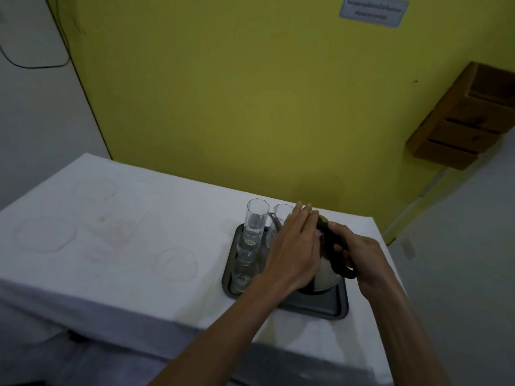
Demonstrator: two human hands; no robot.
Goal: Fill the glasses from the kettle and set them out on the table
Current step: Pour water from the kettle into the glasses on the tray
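finds task barely begun: notes glasses (256, 218), seemingly empty, standing on the tray (315, 310) beside the kettle (326, 277), right hand (362, 254) gripping its handle (338, 254), left hand (295, 246) flat over its top, none yet set out on table (125, 218).

Single head cam, wide-angle, looking fwd & down across table (125, 274) to wall (223, 93). Close in; tray (320, 310) near centre.

Seemingly an office room. A printed notice (373, 12) and slotted wooden box (462, 118) hang on the yellow wall (237, 93) behind a clothed table (125, 207).
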